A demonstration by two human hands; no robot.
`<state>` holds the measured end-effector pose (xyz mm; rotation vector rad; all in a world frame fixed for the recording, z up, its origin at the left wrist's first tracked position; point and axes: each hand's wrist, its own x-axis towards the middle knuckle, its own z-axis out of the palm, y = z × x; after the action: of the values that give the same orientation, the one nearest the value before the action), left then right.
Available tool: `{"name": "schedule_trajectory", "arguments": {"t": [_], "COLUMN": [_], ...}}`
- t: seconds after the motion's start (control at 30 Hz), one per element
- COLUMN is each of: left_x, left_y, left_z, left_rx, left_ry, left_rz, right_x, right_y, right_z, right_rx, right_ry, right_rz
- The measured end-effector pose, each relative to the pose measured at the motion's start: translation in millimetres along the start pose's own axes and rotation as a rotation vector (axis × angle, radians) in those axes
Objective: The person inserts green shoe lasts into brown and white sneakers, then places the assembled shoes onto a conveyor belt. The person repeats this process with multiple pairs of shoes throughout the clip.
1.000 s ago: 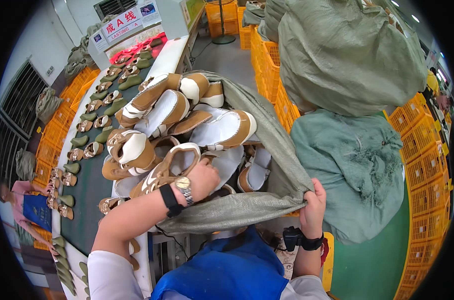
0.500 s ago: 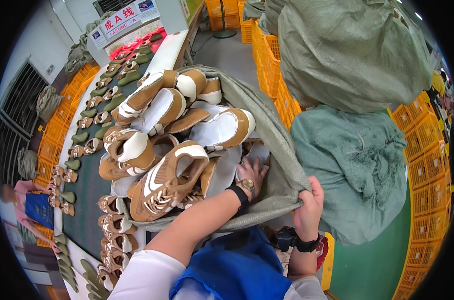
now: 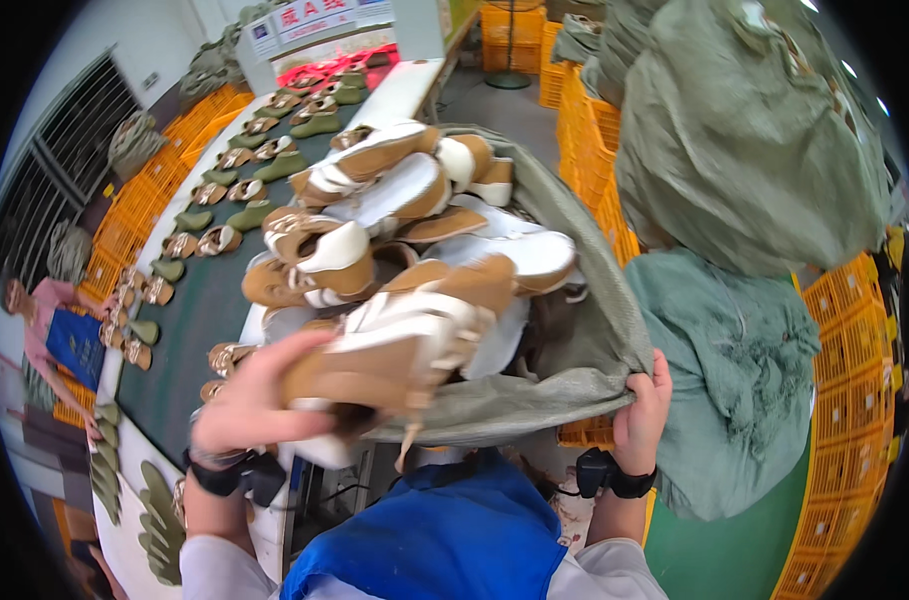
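Observation:
My left hand (image 3: pixel 249 405) is closed round one end of a brown and white laced shoe upper (image 3: pixel 394 345), blurred by motion, with a lace hanging from it. It is over the near left part of an open grey-green woven sack (image 3: pixel 614 310). My right hand (image 3: pixel 642 405) grips the sack's rim at its right corner. Heaped in the sack are several more brown and white shoe uppers (image 3: pixel 329 255), some with pale undersides up. Parts of the heap are hidden by the held one.
To the left runs a dark conveyor belt (image 3: pixel 174 350) with green shoe lasts (image 3: pixel 314 125) and shoe uppers. A person in a blue apron (image 3: pixel 74 345) stands beyond it. Full sacks (image 3: pixel 744 140) and a green sack (image 3: pixel 714 380) lie right, beside stacked orange crates (image 3: pixel 844 420).
My left hand has come out of the sack and moved left, now holding a shoe upper. My right hand still grips the rim. The view has shifted, so the sack appears farther right.

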<state>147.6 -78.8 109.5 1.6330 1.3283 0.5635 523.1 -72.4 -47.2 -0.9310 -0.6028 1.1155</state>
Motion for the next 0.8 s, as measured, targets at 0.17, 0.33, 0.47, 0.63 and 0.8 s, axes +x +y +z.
{"name": "schedule_trajectory", "arguments": {"t": [0.17,0.33,0.47,0.63,0.8], "left_x": [-169,-337,-447,-571,-521], "left_y": [-94,-220,-295,-401,-428], "left_z": [-49,-72,-90,-195,-241], "left_rx": [-0.836,-1.13,-1.254,-1.12,-0.777], "left_ry": [0.752,1.381,1.671,1.869,1.963], "left_rz": [0.154,0.265,0.181,0.214,-0.148], "right_x": [4,1,-11,-20,5], "right_y": [23,45,54,63,74], "right_z": [7,31,64,72,25], "right_rx": [-0.01,-0.21,-0.682,-0.864,-0.943], "right_ry": [-0.037,-0.012,-0.081,-0.083,-0.137], "right_rz": [-0.015,-0.042,-0.111,-0.15,-0.274]}}
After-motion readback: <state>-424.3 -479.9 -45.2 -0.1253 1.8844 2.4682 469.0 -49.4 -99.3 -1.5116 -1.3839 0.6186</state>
